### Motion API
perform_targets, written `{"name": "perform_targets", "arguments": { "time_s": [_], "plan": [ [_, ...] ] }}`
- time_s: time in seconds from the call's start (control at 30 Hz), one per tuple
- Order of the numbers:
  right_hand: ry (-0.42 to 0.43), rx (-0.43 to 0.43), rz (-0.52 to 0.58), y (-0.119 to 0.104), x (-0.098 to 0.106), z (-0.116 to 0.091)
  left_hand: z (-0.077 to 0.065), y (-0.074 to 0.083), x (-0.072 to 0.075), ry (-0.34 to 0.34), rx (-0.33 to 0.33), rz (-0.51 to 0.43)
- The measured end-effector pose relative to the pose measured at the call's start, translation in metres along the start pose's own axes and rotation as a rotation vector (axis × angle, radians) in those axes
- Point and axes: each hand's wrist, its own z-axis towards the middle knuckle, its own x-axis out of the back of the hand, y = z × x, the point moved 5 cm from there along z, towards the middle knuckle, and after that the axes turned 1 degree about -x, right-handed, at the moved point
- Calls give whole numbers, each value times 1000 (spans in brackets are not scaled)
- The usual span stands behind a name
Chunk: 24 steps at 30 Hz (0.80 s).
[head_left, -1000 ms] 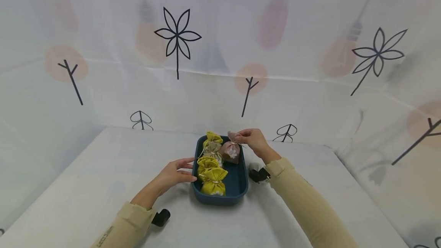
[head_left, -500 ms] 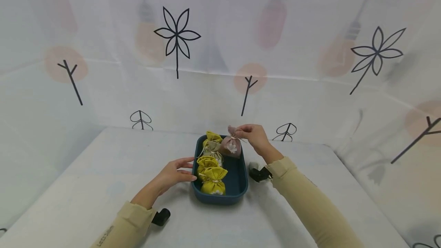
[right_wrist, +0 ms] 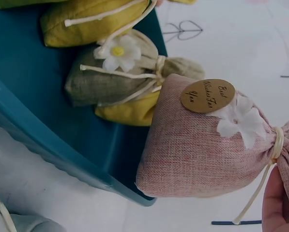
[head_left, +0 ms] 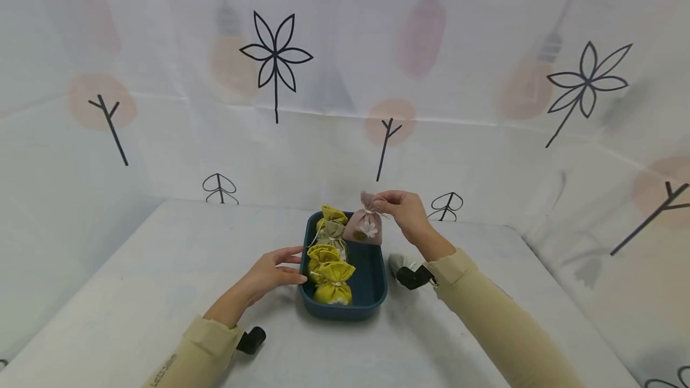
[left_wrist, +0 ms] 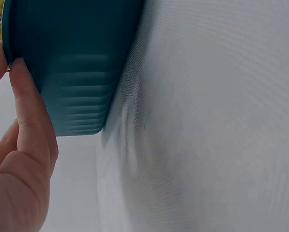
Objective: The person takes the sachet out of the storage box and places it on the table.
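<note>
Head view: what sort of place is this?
Probably a makeshift tabletop recording booth: printed white sheeting hangs behind and beside a white table, and a black device sits at each wrist.

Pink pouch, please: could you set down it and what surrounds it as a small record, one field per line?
Held item: pink pouch
Decoration: white flower, oval tag reading "Best Wishes For You"
Right-hand grip: pinches the pouch's neck
Left-hand grip: fingers touching the bin's left side
Container: blue bin
Inside it: three yellow pouches, one grey-green pouch
Pink pouch touching bin: cannot tell
</note>
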Motion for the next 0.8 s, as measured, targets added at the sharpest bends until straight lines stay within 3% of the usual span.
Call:
{"name": "perform_targets", "arguments": {
  "time_s": [0.4, 0.8],
  "plan": [
    [2, 36, 30, -15, 9, -18, 0, 2, 0, 4, 6, -3],
    [15, 52, 40, -16, 20, -41, -1, 3, 0, 6, 9, 6]
  ]
}}
